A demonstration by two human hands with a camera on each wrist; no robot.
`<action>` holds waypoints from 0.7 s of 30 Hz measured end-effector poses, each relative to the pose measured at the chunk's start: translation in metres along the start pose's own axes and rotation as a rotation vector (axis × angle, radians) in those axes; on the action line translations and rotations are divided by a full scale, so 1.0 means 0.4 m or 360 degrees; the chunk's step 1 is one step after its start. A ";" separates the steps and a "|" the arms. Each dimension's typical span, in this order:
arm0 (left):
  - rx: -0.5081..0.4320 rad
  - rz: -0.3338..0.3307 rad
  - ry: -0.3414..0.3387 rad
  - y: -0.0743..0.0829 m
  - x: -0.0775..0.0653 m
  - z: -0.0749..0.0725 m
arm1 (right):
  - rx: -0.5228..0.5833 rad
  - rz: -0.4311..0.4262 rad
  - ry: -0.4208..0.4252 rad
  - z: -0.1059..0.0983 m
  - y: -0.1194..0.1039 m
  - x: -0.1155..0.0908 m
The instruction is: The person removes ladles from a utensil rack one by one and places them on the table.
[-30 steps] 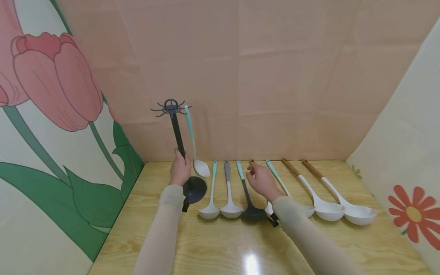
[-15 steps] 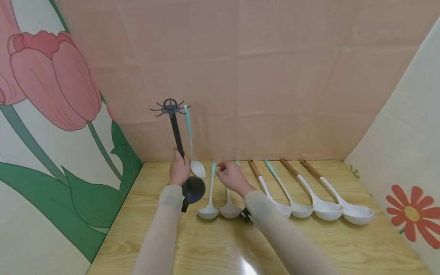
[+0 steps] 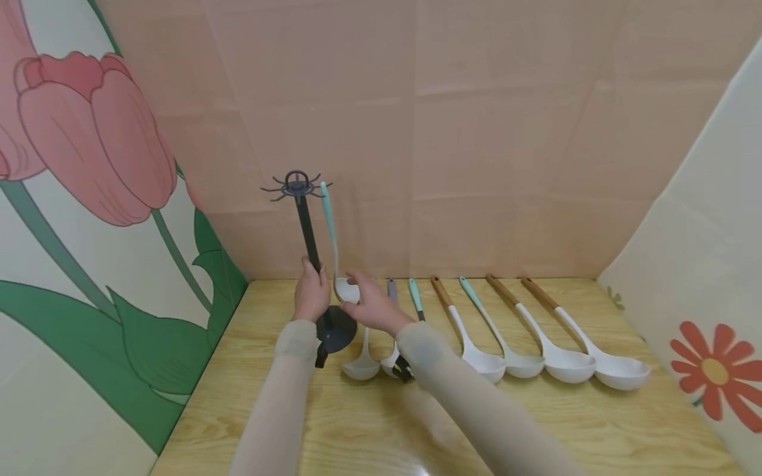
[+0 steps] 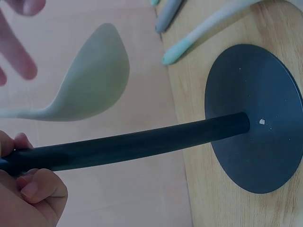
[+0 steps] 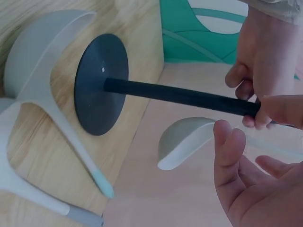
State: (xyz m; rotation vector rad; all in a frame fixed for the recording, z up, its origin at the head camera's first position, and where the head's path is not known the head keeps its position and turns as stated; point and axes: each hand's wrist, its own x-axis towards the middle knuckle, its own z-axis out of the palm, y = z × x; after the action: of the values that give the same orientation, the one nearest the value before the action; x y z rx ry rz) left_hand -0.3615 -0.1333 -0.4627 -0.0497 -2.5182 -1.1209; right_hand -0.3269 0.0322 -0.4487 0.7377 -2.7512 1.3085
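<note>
A black utensil stand [image 3: 307, 231] has a ring of thin hooks at its top and a round base [image 4: 255, 161]. My left hand [image 3: 311, 293] grips its pole partway up. From one hook hangs a white ladle [image 4: 99, 75] with a mint handle, its bowl beside the pole. My right hand [image 3: 375, 304] is raised near that bowl, partly overlapping it in the head view. In the right wrist view, this hand's thumb and bent fingers [image 5: 229, 146] stand apart with nothing between them.
Several ladles lie in a row, handles toward the back wall. Among them are a mint-handled ladle [image 3: 362, 367], a grey-handled one [image 3: 392, 289] partly behind my right arm, and wood-handled ones [image 3: 622, 371] to the right. Pink cloth [image 3: 476, 145] rises behind the wooden table [image 3: 333, 430].
My right hand has moved left over the row of ladles, from the middle of the table to beside the hanging ladle. My left hand keeps its hold on the stand.
</note>
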 end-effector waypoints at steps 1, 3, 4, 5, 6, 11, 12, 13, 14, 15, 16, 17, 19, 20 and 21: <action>0.0001 -0.0003 -0.0006 0.000 0.000 0.000 | 0.0009 -0.0005 -0.0007 0.002 -0.003 0.004; 0.0006 -0.0009 -0.0017 0.000 -0.001 0.001 | 0.0025 -0.0006 -0.0021 0.005 -0.009 0.011; 0.0010 -0.0010 -0.0020 0.000 0.000 0.001 | 0.0037 -0.0003 -0.0026 0.007 -0.011 0.015; 0.0012 -0.0010 -0.0023 0.000 0.000 0.001 | 0.0046 0.0008 -0.0036 0.008 -0.013 0.018; 0.0016 -0.0011 -0.0026 0.000 0.001 0.002 | 0.0057 0.0014 -0.0044 0.009 -0.015 0.022; 0.0007 -0.0020 -0.0030 0.002 0.003 -0.003 | 0.0125 0.0053 -0.0087 0.014 -0.025 0.041; 0.0000 -0.0026 -0.0030 0.003 0.003 -0.004 | 0.0160 0.0063 -0.0095 0.014 -0.028 0.044; -0.0005 -0.0027 -0.0026 0.003 0.003 -0.005 | 0.0200 0.0073 -0.0106 0.014 -0.030 0.046; -0.0008 -0.0027 -0.0025 0.004 0.003 -0.005 | 0.0237 0.0085 -0.0116 0.013 -0.033 0.049; -0.0008 -0.0029 -0.0026 0.003 0.003 -0.005 | 0.0284 0.0098 -0.0127 0.012 -0.036 0.050; -0.0008 -0.0031 -0.0027 0.003 0.002 -0.005 | 0.0334 0.0108 -0.0144 0.012 -0.036 0.052; -0.0003 -0.0033 -0.0033 0.002 0.002 -0.004 | 0.0389 0.0120 -0.0158 0.012 -0.038 0.053; 0.0003 -0.0040 -0.0044 0.000 0.003 -0.001 | 0.0461 0.0131 -0.0182 0.011 -0.040 0.054; 0.0005 -0.0043 -0.0054 -0.001 0.003 0.000 | 0.0495 0.0139 -0.0190 0.011 -0.040 0.054; 0.0006 -0.0045 -0.0060 -0.002 0.003 0.000 | 0.0527 0.0149 -0.0204 0.011 -0.041 0.053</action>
State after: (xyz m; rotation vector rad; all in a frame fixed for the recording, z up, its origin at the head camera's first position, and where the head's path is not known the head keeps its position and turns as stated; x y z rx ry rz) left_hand -0.3628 -0.1339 -0.4629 -0.0345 -2.5615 -1.1362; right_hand -0.3382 0.0116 -0.4353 0.7366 -2.7254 1.8278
